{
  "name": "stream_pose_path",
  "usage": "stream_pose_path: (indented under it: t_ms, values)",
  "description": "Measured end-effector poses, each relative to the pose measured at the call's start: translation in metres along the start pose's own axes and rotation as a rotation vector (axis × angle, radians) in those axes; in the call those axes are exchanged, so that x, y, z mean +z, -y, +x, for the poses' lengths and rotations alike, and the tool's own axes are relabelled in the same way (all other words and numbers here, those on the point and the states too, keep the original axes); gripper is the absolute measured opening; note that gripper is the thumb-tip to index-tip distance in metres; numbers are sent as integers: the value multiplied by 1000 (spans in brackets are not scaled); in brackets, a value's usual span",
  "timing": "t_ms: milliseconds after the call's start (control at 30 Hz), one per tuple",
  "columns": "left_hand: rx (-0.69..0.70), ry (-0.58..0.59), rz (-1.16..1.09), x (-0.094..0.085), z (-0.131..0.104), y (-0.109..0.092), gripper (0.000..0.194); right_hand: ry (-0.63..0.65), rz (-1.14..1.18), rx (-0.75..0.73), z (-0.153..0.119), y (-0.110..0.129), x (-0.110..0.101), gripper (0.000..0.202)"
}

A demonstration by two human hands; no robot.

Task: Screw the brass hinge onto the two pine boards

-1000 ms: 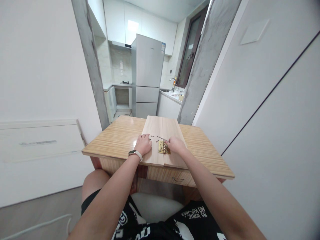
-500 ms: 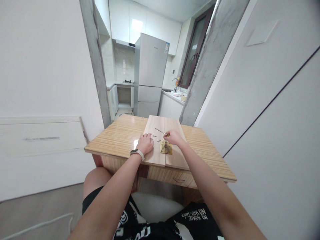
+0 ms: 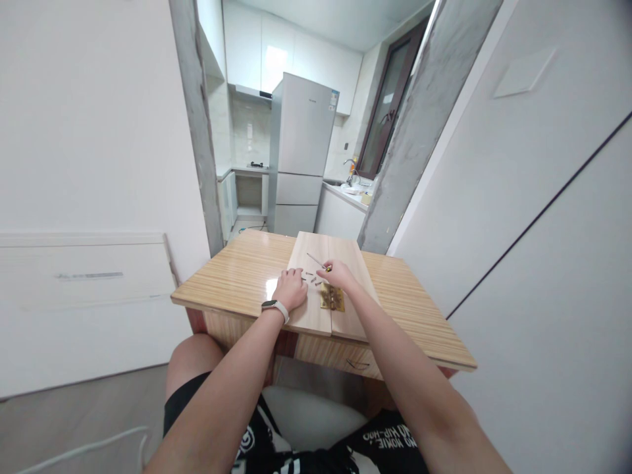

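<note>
Two pale wooden boards [image 3: 311,245] lie side by side on the table [image 3: 241,270]. A brass-coloured hinge [image 3: 332,300] rests across their seam near the front edge. Several small screws [image 3: 314,280] are scattered on the left board, between my hands. My right hand [image 3: 338,271], just beyond the hinge, is closed around a screwdriver [image 3: 315,261] whose thin shaft points to the far left. My left hand [image 3: 291,288] lies on the left board with its fingers stretched out beside the screws, and a watch is on its wrist.
A drawer handle [image 3: 357,364] shows on the table's front, above my legs. White walls stand on both sides, the right one close to the table. Past the table, a tall fridge [image 3: 303,125] and a sink counter [image 3: 345,191] stand in a kitchen.
My right hand has drawn slightly nearer to the screws with the screwdriver, and more screws show between my hands. My left hand stays on the board. The whole view has shifted a little.
</note>
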State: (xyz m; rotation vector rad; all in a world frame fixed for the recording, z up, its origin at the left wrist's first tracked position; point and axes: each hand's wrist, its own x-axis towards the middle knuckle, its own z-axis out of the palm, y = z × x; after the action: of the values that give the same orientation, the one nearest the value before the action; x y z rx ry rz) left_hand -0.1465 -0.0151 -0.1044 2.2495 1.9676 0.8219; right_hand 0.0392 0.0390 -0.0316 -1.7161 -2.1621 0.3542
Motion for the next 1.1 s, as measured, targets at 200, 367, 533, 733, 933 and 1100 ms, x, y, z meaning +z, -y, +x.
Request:
stream_pose_path:
  t_ms: [200, 367, 533, 733, 933, 1100]
  values:
    - [-17, 25, -5, -1, 0, 0, 53, -13, 125, -40, -24, -19, -46, 41]
    - [-25, 22, -6, 0, 0, 0, 53, -269, 358, -112, -52, -23, -80, 45]
    - [-22, 14, -4, 2, 2, 1, 53, -449, 649, -117, -63, -15, -76, 49]
    - [-18, 16, 6, 2, 1, 1, 53, -460, 998, -89, -71, 18, -48, 32]
    - [0, 5, 23, 4, 2, 3, 53, -428, 1196, -69, -72, 39, -33, 43]
    - [-5, 13, 28, 5, 3, 3, 52, -449, 1313, -120, -68, 39, -23, 46]
